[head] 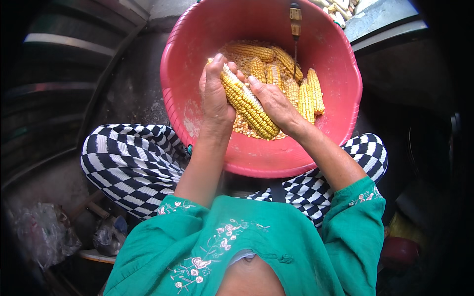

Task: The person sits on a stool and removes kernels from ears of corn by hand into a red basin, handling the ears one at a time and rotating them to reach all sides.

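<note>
Both my hands hold one ear of dried yellow corn (249,105) over a pink plastic tub (255,159). My left hand (216,88) wraps its upper end, the thumb on top. My right hand (274,100) grips its side, with the thumb along a strip where kernels are off and pale cob shows. Below, several more ears (306,98) lie in the tub on loose kernels (242,127). A screwdriver (296,27) with a yellowish handle stands upright among the ears, its shaft pointing down. The fingers under the held ear are partly hidden.
The tub stands between my knees, in checkered trousers (129,159). Bare cobs (340,13) lie beyond its far right rim. Clear plastic bags (44,233) are at the lower left. A dark red container (400,251) sits in shadow at the lower right.
</note>
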`<move>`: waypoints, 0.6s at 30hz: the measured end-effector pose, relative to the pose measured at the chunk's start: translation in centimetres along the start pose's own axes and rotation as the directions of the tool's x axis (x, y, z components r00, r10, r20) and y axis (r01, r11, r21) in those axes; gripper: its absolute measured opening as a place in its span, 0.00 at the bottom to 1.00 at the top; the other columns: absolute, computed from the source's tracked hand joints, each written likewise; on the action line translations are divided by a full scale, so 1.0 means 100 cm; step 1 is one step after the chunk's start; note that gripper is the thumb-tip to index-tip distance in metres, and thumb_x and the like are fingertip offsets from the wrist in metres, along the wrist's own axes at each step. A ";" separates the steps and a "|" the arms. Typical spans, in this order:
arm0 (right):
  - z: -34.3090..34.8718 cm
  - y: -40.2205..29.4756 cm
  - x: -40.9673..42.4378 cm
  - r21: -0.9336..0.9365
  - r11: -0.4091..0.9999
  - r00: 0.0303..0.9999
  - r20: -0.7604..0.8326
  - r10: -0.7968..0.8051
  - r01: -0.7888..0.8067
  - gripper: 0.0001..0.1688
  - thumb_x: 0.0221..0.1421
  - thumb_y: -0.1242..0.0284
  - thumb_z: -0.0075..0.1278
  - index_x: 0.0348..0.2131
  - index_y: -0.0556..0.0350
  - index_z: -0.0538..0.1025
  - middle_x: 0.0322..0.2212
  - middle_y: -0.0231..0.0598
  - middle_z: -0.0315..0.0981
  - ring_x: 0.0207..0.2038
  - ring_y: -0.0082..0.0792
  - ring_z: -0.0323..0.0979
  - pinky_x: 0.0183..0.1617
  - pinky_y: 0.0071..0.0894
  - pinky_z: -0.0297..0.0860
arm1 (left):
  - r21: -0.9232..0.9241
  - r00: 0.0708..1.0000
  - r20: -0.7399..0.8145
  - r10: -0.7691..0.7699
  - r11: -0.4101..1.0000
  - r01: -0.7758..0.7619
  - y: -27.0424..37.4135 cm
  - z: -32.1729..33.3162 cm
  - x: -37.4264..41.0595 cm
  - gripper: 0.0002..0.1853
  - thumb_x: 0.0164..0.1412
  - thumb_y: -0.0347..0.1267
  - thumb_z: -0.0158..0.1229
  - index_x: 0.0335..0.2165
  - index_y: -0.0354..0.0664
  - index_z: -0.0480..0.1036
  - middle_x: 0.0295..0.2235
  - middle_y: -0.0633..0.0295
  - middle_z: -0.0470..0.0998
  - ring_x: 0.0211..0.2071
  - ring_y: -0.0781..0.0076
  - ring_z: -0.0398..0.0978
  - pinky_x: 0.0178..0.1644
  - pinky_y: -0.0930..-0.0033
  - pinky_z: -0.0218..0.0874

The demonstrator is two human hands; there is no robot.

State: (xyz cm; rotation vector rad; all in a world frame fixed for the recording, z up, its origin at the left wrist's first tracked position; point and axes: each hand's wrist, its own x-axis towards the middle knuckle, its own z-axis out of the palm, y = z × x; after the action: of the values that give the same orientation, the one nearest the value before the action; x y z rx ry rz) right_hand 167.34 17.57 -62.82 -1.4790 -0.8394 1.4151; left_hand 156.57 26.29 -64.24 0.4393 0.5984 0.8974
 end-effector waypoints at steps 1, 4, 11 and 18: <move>0.005 -0.001 -0.001 0.053 0.998 1.000 -0.019 -0.021 0.022 0.33 0.62 0.51 0.34 0.45 0.64 0.72 0.34 0.35 0.73 0.39 0.22 0.66 0.46 0.23 0.63 | 0.008 1.000 -0.010 0.007 1.000 -0.006 0.000 0.000 0.000 0.10 0.55 0.37 0.56 0.30 0.43 0.67 0.23 0.63 0.71 0.23 0.72 0.70 0.30 0.72 0.67; 0.011 -0.005 -0.003 0.103 0.994 0.999 -0.027 -0.020 0.022 0.33 0.62 0.51 0.35 0.45 0.64 0.72 0.37 0.36 0.73 0.42 0.22 0.66 0.49 0.23 0.62 | 0.147 0.997 -0.013 0.072 0.987 -0.070 -0.004 0.002 0.001 0.10 0.56 0.36 0.56 0.31 0.43 0.67 0.23 0.63 0.71 0.23 0.74 0.70 0.29 0.74 0.66; 0.002 0.004 0.003 0.073 0.997 0.999 0.018 -0.031 0.030 0.34 0.62 0.52 0.34 0.54 0.62 0.63 0.47 0.38 0.66 0.48 0.26 0.64 0.53 0.23 0.59 | 0.165 0.991 0.044 0.125 0.978 -0.130 -0.005 0.006 -0.004 0.10 0.56 0.36 0.55 0.32 0.41 0.68 0.25 0.63 0.72 0.26 0.77 0.71 0.31 0.76 0.66; 0.010 0.001 0.003 0.179 0.972 0.988 -0.052 -0.142 0.149 0.33 0.60 0.50 0.37 0.46 0.63 0.71 0.38 0.42 0.73 0.40 0.29 0.69 0.46 0.29 0.64 | 0.203 0.994 0.042 0.105 0.973 -0.112 -0.006 0.006 -0.004 0.14 0.60 0.41 0.51 0.34 0.40 0.67 0.26 0.62 0.72 0.27 0.75 0.70 0.34 0.74 0.65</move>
State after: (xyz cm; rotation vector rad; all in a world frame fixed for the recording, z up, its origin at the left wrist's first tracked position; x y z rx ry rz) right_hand 166.40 17.93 -62.99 -1.2754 -0.7570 1.3135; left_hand 157.09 25.56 -64.06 0.6768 0.6465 0.9350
